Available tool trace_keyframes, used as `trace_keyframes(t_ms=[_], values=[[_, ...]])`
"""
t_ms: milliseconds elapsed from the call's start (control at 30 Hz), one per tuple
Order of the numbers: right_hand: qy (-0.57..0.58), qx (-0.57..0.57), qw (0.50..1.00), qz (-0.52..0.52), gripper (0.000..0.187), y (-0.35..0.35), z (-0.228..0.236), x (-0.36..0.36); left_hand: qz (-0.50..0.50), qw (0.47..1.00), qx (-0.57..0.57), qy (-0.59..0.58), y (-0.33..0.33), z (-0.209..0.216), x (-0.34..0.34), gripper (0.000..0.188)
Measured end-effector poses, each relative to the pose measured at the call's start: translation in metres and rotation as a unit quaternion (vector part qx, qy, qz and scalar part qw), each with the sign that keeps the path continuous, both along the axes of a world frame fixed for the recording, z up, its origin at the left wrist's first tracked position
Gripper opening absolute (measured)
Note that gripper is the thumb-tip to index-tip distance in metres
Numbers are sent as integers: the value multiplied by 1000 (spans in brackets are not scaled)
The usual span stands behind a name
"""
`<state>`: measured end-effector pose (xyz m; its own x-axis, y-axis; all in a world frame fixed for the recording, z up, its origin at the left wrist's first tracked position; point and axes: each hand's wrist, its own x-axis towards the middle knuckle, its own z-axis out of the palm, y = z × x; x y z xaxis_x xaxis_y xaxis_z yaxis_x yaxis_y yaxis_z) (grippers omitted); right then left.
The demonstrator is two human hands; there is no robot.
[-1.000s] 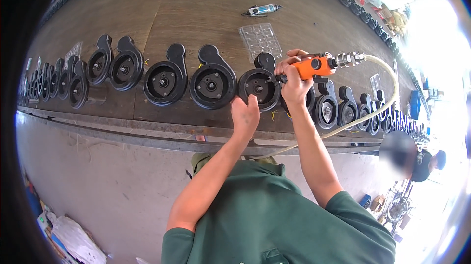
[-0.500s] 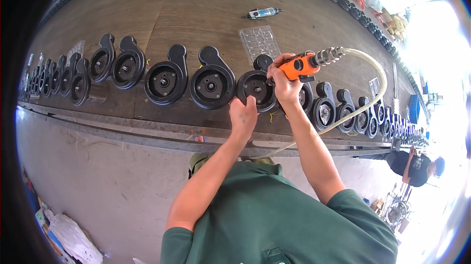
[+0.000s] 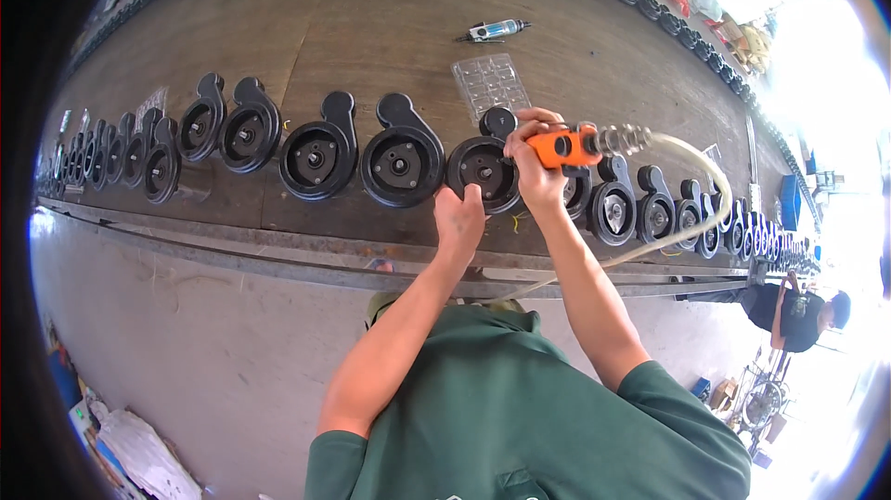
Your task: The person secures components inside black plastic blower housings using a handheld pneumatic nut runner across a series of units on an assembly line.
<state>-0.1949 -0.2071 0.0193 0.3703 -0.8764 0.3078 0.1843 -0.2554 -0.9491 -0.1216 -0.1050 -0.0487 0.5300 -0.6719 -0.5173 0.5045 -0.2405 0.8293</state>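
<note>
Brown tabletop (image 3: 390,45), orange tool (image 3: 557,148) now further left, tight in right fingers (image 3: 538,116), left fingers (image 3: 472,195) round black housing (image 3: 478,171).

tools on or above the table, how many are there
2: an orange tool in the right hand, and a silver-blue tool lying on the table beyond the clear tray. Others may be hidden toward the crowded ends.
</note>
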Motion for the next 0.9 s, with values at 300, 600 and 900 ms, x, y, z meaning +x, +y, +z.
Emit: trace_keyframes(t_ms=[300, 600, 900], values=[[-10, 32, 998, -46, 25, -6, 11, 2, -24, 999, 19, -26, -3, -9, -1, 22], [-68, 78, 995, -3, 33, 35, 12, -16, -24, 1000, 3, -5, -2, 1, -1, 25], [-80, 82, 993, 14, 31, 34, 6, -14, -11, 1000, 18, 15, -3, 13, 0, 25]])
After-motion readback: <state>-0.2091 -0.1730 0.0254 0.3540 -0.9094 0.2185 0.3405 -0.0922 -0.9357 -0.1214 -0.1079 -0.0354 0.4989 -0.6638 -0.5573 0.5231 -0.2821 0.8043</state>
